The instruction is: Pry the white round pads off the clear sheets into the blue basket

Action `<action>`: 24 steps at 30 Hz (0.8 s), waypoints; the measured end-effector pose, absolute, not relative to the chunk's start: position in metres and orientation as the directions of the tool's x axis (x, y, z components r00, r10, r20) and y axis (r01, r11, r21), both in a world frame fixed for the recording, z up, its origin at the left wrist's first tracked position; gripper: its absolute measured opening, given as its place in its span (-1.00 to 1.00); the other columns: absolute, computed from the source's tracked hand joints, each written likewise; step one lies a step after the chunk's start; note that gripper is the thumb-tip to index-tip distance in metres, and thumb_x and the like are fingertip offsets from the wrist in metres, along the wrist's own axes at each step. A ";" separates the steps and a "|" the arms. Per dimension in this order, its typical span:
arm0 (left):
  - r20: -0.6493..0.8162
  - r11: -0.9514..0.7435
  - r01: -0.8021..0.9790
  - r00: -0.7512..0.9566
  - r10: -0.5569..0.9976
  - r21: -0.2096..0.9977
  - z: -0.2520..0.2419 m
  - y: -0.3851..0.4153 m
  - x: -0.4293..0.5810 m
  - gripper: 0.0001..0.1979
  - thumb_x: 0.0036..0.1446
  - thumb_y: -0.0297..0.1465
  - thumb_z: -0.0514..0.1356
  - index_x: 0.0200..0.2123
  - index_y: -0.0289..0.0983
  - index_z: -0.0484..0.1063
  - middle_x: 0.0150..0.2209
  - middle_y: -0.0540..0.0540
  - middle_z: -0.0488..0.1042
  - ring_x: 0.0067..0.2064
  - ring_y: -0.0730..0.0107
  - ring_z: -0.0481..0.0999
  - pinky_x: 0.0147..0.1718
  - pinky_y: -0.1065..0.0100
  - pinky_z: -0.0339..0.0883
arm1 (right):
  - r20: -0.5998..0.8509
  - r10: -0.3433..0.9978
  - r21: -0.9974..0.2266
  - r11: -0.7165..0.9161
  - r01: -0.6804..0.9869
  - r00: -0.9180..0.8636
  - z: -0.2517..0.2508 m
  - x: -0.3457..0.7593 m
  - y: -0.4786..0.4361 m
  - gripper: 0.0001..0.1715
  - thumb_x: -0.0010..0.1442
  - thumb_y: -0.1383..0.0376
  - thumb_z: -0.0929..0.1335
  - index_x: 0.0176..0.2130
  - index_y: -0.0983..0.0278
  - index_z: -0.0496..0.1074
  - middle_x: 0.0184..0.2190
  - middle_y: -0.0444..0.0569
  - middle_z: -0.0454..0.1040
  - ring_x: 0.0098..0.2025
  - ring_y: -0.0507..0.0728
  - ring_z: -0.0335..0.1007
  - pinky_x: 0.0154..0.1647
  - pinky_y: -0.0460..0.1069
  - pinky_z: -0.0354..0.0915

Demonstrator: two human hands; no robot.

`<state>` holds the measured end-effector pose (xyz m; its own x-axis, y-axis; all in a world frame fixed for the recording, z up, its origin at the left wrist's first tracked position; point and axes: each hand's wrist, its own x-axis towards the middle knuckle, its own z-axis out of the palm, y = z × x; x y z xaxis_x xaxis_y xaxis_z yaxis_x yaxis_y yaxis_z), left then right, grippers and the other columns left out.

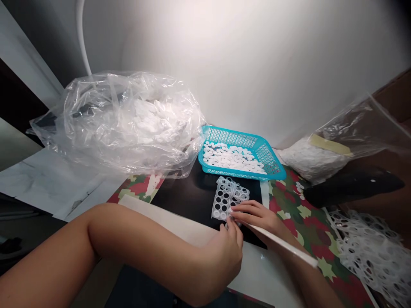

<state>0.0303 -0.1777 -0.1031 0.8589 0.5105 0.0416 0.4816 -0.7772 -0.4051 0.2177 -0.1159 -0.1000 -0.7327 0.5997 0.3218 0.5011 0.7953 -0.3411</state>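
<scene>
A translucent plastic sheet with rows of round holes (221,199) lies on a black mat (180,201). White round pieces sit in some holes along its near edge. My right hand (261,218) is over the sheet's near right corner, fingers curled. A thin white stick (285,244) runs from those fingers back across the wrist. From the near side, my left hand (226,252) reaches to the same corner with its fingertips pinched together, close to the right fingertips. What it pinches is hidden.
Behind the mat stands a blue basket (279,173) with many small white discs. A big clear bag (128,128) of white pieces is at left. Another clear bag (314,158) stands at right, beside a black object (356,186). Holed plastic sheets (372,256) are heaped at far right.
</scene>
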 end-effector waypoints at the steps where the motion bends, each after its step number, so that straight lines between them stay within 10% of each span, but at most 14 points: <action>1: 0.007 -0.794 0.449 0.872 0.489 -0.410 -0.097 -0.177 0.028 -0.43 -0.13 -0.17 0.26 -0.02 -0.29 0.46 0.08 -0.31 0.36 0.02 -0.07 0.38 -0.19 0.16 0.26 | 0.326 0.601 -0.327 0.796 0.509 -0.730 -0.101 0.217 -0.117 -0.69 0.29 0.33 0.21 -0.02 0.19 0.42 -0.09 0.06 0.50 -0.04 0.17 0.36 -0.07 0.09 0.38; 16: -0.280 -0.865 0.232 0.881 0.381 -0.446 -0.061 -0.170 0.022 -0.20 -0.25 -0.19 0.27 0.13 -0.32 0.29 0.16 -0.31 0.25 0.11 -0.08 0.29 -0.19 0.14 0.32 | 0.683 0.720 -0.418 0.519 0.746 -0.119 -0.085 0.213 -0.125 -0.68 0.22 0.40 0.28 -0.06 0.13 0.44 -0.13 -0.05 0.51 -0.06 0.19 0.44 0.01 0.08 0.36; 24: -0.078 -0.816 0.345 0.902 0.426 -0.464 -0.068 -0.173 0.019 -0.51 -0.03 -0.26 0.17 0.02 -0.26 0.42 0.09 -0.28 0.36 0.03 -0.01 0.39 -0.33 0.17 0.37 | 0.328 0.731 -0.415 0.681 0.604 -0.599 -0.077 0.218 -0.121 -0.72 0.28 0.31 0.23 -0.15 0.18 0.51 -0.19 0.02 0.54 -0.20 0.10 0.51 -0.23 -0.07 0.46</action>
